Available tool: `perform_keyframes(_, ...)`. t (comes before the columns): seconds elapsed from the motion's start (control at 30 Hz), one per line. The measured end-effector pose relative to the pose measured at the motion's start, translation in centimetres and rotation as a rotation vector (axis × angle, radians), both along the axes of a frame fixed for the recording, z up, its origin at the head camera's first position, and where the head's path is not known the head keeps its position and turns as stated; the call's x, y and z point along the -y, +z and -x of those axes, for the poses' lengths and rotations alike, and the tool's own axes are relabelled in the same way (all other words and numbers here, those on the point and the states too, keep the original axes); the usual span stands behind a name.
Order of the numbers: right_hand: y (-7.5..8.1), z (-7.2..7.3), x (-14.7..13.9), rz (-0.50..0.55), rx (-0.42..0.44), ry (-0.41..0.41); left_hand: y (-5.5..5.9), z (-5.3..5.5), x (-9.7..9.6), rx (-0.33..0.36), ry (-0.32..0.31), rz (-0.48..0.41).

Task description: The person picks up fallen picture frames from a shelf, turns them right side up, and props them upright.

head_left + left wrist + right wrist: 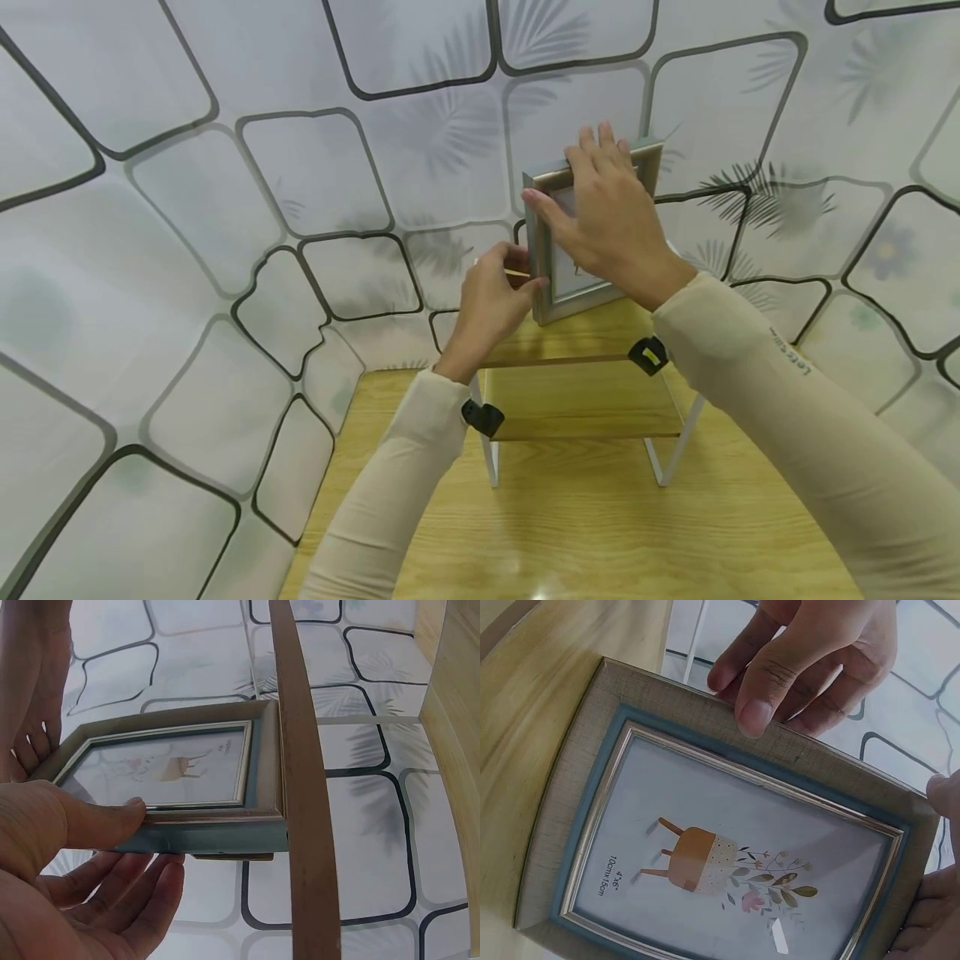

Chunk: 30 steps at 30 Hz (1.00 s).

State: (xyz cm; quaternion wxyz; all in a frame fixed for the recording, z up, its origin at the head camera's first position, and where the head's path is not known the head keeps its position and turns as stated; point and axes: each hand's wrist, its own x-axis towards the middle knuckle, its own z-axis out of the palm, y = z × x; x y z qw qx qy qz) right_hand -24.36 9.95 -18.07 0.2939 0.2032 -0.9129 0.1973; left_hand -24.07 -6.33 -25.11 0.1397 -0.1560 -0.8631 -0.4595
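A silver-toned picture frame [566,260] stands on the top board [577,337] of a small wooden stand, tilted slightly back. Its teal inner border and a print of a plant in an orange and white pot [701,859] show in the right wrist view. My left hand [491,296] pinches the frame's left side, thumb on the front and fingers curled behind. Over the upper edge lies my right hand [611,208], its thumb at the upper left corner and its fingers reaching over the top. A thin tan strip [232,857] juts from behind the frame.
Below the top board is a lower shelf [585,404], carried by white metal legs [678,442]. The stand is on a wood-patterned floor [540,525]. Close behind and to the left rises a patterned wall [202,333]. Dark wrist cameras [482,417] sit on both sleeves.
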Motion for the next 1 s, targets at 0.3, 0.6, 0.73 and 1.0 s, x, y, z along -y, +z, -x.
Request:
perform_keyframes(0.3,0.3,-0.5,-0.3,0.008,0.043,-0.028,0.0,-0.6,-0.8,-0.013,-0.018,-0.011)
perform_keyframes(0.6,0.7,-1.1,-0.7,0.007,0.107,-0.052,-0.1,-1.3,-2.0,-0.065,0.001,0.032)
perform_keyframes(0.73,0.9,-1.3,-1.0,0.008,0.129,-0.062,-0.2,-1.5,-2.7,-0.097,0.003,0.029)
perform_keyframes(1.0,1.0,-1.5,-1.8,0.003,0.171,-0.062,-0.4,-2.0,-3.8,-0.149,0.010,0.050)
